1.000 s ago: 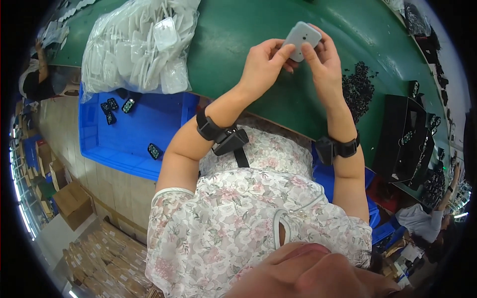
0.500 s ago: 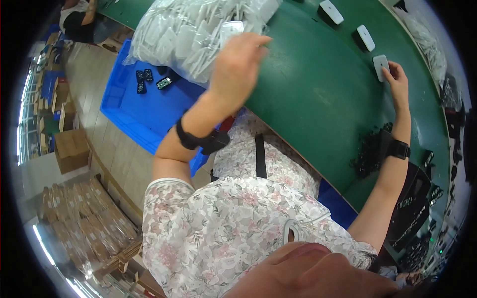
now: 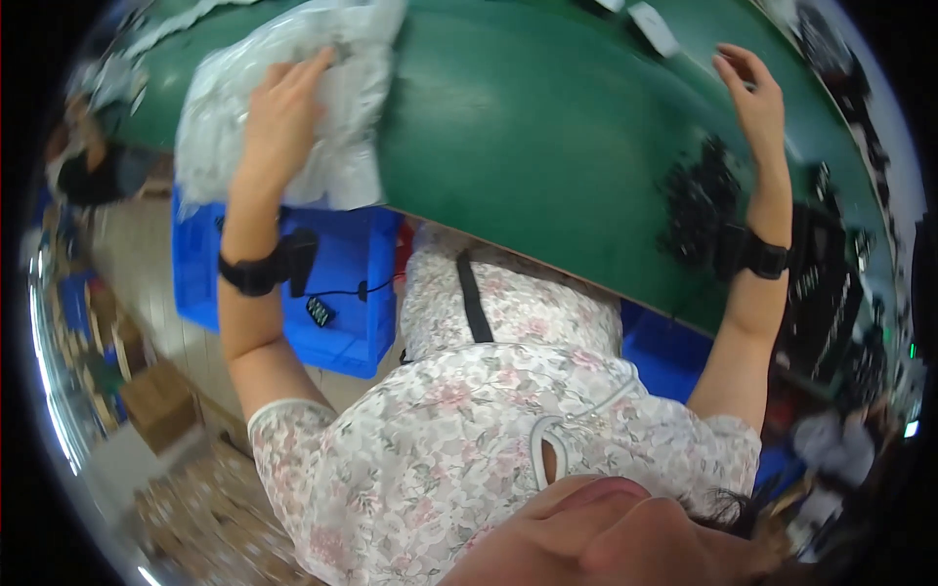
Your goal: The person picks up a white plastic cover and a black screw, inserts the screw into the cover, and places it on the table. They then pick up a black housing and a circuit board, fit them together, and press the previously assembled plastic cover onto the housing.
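Observation:
My left hand (image 3: 283, 117) rests over a clear plastic bag (image 3: 352, 127) full of white pieces, its fingers stretched and apart; the view is a little blurred there. The bag lies at the table's left edge, partly over a blue crate. At the far right my right hand (image 3: 754, 88) is raised over the green table, with thumb and fingers curved apart and nothing visible between them. A white rectangular plastic case (image 3: 655, 29) lies beyond it to the left, apart from the hand.
Below the bag, the blue crate (image 3: 352, 356) holds a small dark part (image 3: 319, 312) and a black cable. A heap of small black pieces (image 3: 702, 200) lies on the green table (image 3: 508, 146) beside my right forearm. Black trays with parts stand farther right. A cardboard box (image 3: 158, 405) sits at lower left.
My right hand has let go of the white case it held. My left hand remains at the bag, its fingers now stretched over it. The whole view has turned, shifting the table and crate.

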The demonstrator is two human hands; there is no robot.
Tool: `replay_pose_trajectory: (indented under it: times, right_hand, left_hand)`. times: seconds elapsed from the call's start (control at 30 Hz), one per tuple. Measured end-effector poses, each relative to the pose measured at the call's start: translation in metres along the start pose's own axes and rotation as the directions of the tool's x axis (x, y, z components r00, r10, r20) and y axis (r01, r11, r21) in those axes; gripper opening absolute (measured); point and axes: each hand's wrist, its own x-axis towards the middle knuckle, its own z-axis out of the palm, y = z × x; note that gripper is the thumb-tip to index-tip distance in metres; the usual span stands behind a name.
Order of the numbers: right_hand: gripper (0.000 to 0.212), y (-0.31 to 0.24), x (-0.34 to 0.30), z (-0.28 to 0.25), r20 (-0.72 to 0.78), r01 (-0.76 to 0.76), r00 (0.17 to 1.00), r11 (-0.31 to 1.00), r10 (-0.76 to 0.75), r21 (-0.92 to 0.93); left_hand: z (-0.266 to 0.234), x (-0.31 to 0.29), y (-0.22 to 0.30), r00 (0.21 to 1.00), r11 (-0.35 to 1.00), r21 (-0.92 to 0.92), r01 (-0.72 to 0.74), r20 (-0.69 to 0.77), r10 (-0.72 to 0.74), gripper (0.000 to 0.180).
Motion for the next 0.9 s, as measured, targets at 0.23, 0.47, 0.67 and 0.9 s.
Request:
replay_pose_trajectory:
  times: [0.23, 0.47, 0.67, 0.9]
  right_hand:
    - [0.044, -0.029, -0.137, -0.019, 0.004, -0.131, 0.988, 0.844, 0.156, -0.520]
    - [0.092, -0.036, -0.218, 0.030, -0.056, -0.215, 0.976, 0.911, 0.209, -0.351]
    - [0.074, -0.015, -0.180, 0.046, -0.118, -0.050, 0.993, 0.927, 0.007, -0.372]
    - [0.026, 0.008, -0.150, 0.045, -0.116, 0.080, 0.982, 0.880, -0.151, -0.467]
  left_hand:
    - [0.015, 0.010, -0.011, 0.991, 0.995, -0.103, -0.014, 0.133, 0.028, 0.062]
    - [0.030, 0.003, -0.020, 0.998, 0.980, -0.196, 0.029, 0.062, -0.017, 0.056]
    - [0.043, 0.017, -0.033, 1.000, 0.962, -0.274, 0.006, -0.004, -0.008, 0.049]
    - [0.014, 0.016, -0.028, 1.000, 0.983, -0.184, 0.016, -0.017, -0.019, 0.029]
